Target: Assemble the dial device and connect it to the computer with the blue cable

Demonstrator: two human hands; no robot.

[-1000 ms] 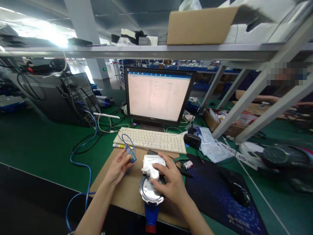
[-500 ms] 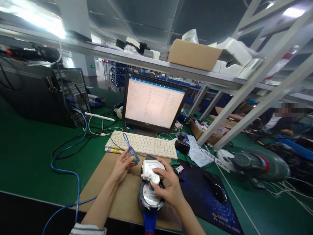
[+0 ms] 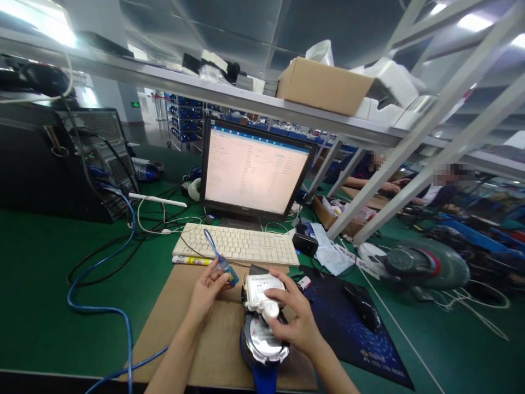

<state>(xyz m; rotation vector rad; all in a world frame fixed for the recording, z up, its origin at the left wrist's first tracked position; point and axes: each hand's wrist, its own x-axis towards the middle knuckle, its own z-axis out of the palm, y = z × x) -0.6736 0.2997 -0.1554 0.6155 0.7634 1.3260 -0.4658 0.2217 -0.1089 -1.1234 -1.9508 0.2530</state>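
Note:
My left hand [image 3: 209, 287] pinches a small blue board [image 3: 228, 274] with a looped blue cable [image 3: 210, 241] rising from it. To the right stands a meter-like device with a round, shiny dial cover [image 3: 264, 335] and a blue body [image 3: 263, 377]. A white plastic module [image 3: 262, 290] with small marks on its face sits at the top of this device. My right hand [image 3: 293, 312] grips the white module from the right, thumb at its lower knob and fingers over its side. The device rests over a brown cardboard sheet [image 3: 176, 312].
A white keyboard [image 3: 233, 243] and a lit monitor [image 3: 254, 169] stand behind my hands. On the right are a mouse [image 3: 363, 309], a dark mouse pad [image 3: 348, 345] and a green cylindrical tool [image 3: 430, 265]. A blue cable [image 3: 98, 309] trails at left. Co-workers sit far right.
The view has turned slightly, so the device and my right hand appear lower and further right. Both hands keep their holds. Another co-worker has come into clearer view.

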